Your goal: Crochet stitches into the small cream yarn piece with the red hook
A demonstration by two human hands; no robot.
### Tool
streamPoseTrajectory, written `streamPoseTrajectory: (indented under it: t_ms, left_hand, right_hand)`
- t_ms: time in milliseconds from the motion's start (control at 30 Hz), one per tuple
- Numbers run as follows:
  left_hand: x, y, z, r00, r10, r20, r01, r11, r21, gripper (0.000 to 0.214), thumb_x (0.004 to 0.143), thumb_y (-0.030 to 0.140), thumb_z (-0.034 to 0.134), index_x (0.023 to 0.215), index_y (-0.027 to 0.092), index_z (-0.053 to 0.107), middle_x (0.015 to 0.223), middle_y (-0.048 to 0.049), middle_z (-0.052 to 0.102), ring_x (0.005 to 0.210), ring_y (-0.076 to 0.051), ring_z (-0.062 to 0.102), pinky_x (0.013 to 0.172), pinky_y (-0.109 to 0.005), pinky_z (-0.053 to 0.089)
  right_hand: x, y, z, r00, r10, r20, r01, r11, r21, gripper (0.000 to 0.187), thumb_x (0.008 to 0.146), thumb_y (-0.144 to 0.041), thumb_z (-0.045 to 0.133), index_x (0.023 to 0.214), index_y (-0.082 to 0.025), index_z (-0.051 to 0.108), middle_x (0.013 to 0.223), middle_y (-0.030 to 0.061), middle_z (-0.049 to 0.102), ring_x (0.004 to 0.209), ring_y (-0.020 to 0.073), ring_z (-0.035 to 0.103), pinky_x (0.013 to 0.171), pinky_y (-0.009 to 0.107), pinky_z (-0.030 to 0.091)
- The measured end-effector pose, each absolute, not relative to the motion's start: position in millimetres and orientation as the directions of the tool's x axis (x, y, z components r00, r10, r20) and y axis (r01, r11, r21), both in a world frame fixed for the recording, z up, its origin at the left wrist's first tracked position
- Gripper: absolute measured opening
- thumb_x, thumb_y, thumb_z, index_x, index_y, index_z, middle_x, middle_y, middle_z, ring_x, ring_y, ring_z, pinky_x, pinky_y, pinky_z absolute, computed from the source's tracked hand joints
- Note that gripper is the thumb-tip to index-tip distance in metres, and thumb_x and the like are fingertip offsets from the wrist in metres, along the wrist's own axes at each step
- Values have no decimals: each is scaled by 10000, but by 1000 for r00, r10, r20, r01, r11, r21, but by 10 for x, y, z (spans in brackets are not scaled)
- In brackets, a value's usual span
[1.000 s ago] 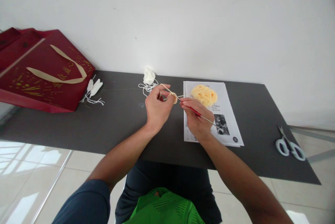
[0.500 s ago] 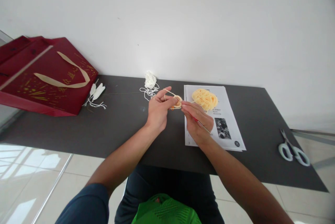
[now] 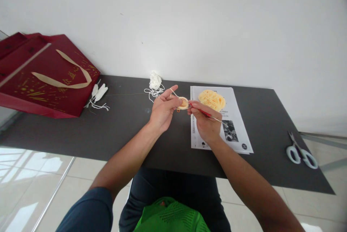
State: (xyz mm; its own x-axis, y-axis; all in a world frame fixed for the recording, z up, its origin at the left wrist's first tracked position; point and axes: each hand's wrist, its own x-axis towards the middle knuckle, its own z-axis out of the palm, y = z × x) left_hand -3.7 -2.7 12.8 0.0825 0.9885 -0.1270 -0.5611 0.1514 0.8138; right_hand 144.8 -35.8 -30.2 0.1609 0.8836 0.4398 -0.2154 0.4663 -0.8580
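Observation:
Between thumb and fingers my left hand (image 3: 164,108) pinches a small round crochet piece (image 3: 184,104) in pale yellow yarn. A strand of that yarn runs up over its raised index finger. An orange bit, perhaps a stitch marker (image 3: 178,110), hangs at the lower edge of the piece. My right hand (image 3: 207,121) is closed on a crochet hook (image 3: 205,113) with a red grip and a metal shaft. The hook's tip meets the right edge of the crochet piece; exactly where it enters is too small to tell. Behind my right hand lies a loose yellow yarn bundle (image 3: 211,100).
Printed sheets (image 3: 238,145) lie under the yellow yarn on the dark table (image 3: 168,152). White yarn (image 3: 155,80) sits by the wall, and white tufted pieces (image 3: 98,94) lie beside a red gift bag (image 3: 54,76) at left. Scissors (image 3: 300,152) rest near the right edge.
My right hand has turned, so the hook now lies flatter and more of its red grip shows. The crochet piece has tilted slightly in my left hand. The whole view has shifted a little.

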Motion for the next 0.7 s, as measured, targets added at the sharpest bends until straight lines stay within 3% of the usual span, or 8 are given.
streamPoseTrajectory:
  t_ms: [133,233,467,600,700]
  left_hand:
    - [-41,-29,130,116,988,-101,-497,146,855,717,599,104,857,1290,132,669,619,93,611,565,-65,529,659,-250,450]
    - [-40,-26,120,127,989,-72,-421,119,899,756,594,128,856,1327,141,670,652,71,657,579,-84,565,649,-260,462]
    - [-26,-17,45,-6,999,50,-255,-50,966,750,630,128,791,1368,152,661,669,56,698,570,-89,578,615,-244,466]
    - [1,-68,24,-86,979,187,-148,-198,969,660,657,96,723,1309,198,701,648,72,675,553,-79,550,578,-230,447]
    - [10,-96,17,-113,953,282,-91,-292,952,612,644,55,694,1233,214,742,626,79,641,551,-74,520,565,-227,429]
  right_hand:
    - [1499,-276,-230,155,930,334,-402,369,-838,158,892,-304,848,1030,-303,769,994,1,808,744,155,725,708,317,615]
    - [1552,-233,-185,159,934,319,-430,357,-829,202,872,-334,866,971,-286,697,949,-6,796,712,140,696,677,288,585]
    - [1575,-261,-156,211,864,458,-240,500,-832,197,920,-318,813,971,-266,631,947,-12,777,669,119,658,648,271,563]
    - [1532,-347,-107,242,853,462,-133,501,-855,184,937,-309,798,976,-261,625,958,-14,772,682,117,661,655,268,570]
    - [1521,-373,-89,243,862,444,-146,485,-862,195,932,-318,806,972,-265,623,945,-17,765,676,118,655,648,266,565]
